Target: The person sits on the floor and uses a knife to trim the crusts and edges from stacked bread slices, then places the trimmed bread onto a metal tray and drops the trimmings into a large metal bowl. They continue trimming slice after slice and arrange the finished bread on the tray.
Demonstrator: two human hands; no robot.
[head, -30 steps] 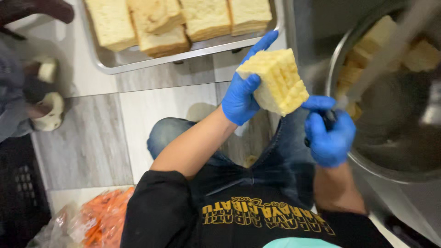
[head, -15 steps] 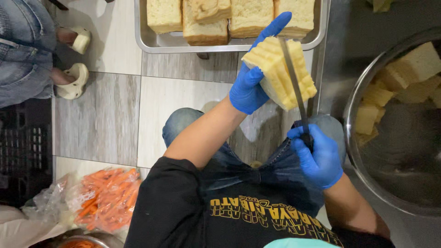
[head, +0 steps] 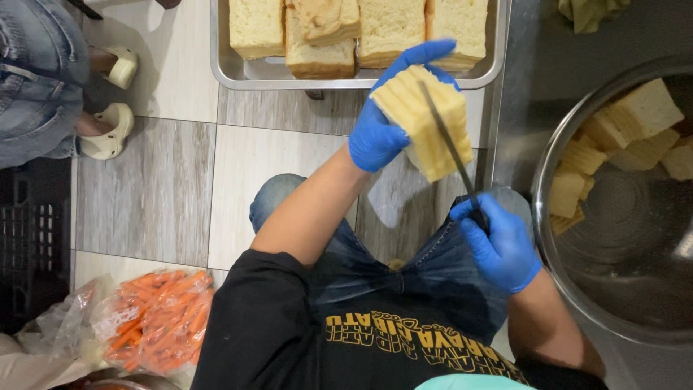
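Left hand point(head: 379, 133), blue-gloved, grips a pale yellow spongy bread block point(head: 422, 119) held up over the lap. Right hand point(head: 502, 245), also gloved, is closed around a thin dark-bladed knife point(head: 451, 155), its blade laid into the block mid-cut. Large round steel bowl point(head: 556, 238) at right already holds several cut chunks. Rectangular steel tray point(head: 224, 50) above holds about four uncut slabs, so much remains. Bag of orange carrots point(head: 155, 321) on the tiled floor.

Knife point(head: 451, 148) — now deeper across bread point(head: 422, 123)
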